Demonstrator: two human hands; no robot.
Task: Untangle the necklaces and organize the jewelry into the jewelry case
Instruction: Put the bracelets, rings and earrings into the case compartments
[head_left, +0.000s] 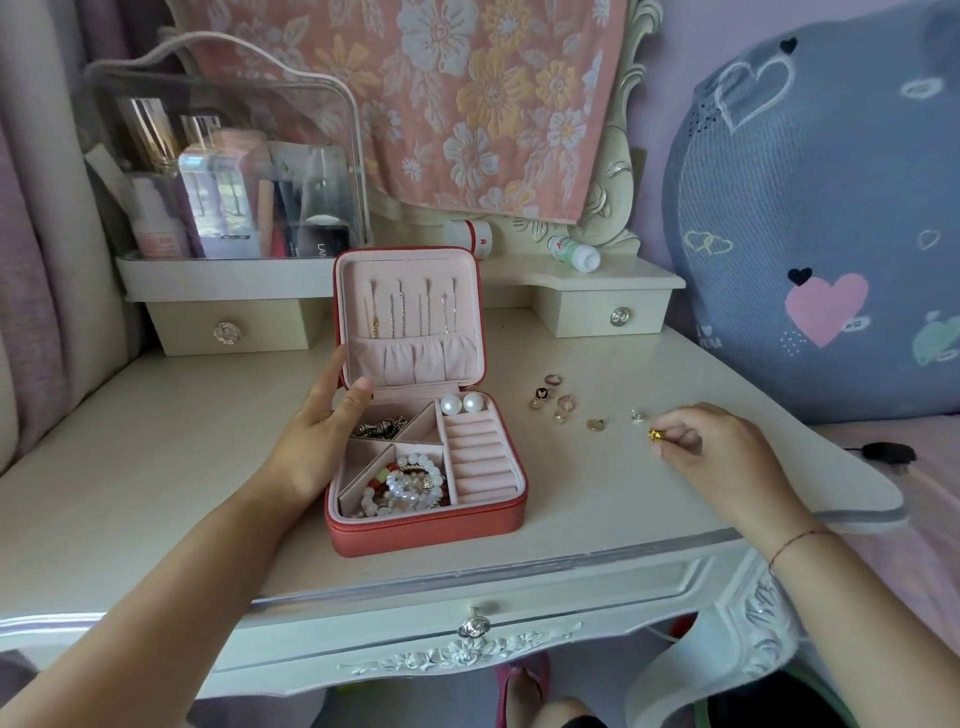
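Observation:
A coral jewelry case (431, 530) stands open on the white dressing table. Thin necklaces (410, 312) hang on hooks inside its lid. Two pearl earrings (461, 404) sit above the ring rolls. Bead bracelets (410, 486) fill the front compartment and a dark metal piece (382, 427) lies in the back one. My left hand (324, 421) rests open against the case's left side, thumb at the hinge. My right hand (711, 447) pinches a small gold ring (655, 435) at the table's right. Loose rings and earrings (558, 400) lie between case and hand.
A clear cosmetics organizer (228, 171) stands back left on a drawer shelf. Two white bottles (574, 253) lie on the back ledge under a floral cloth. A blue heart-print cushion (810, 234) leans at the right, beside the table's curved edge (857, 514).

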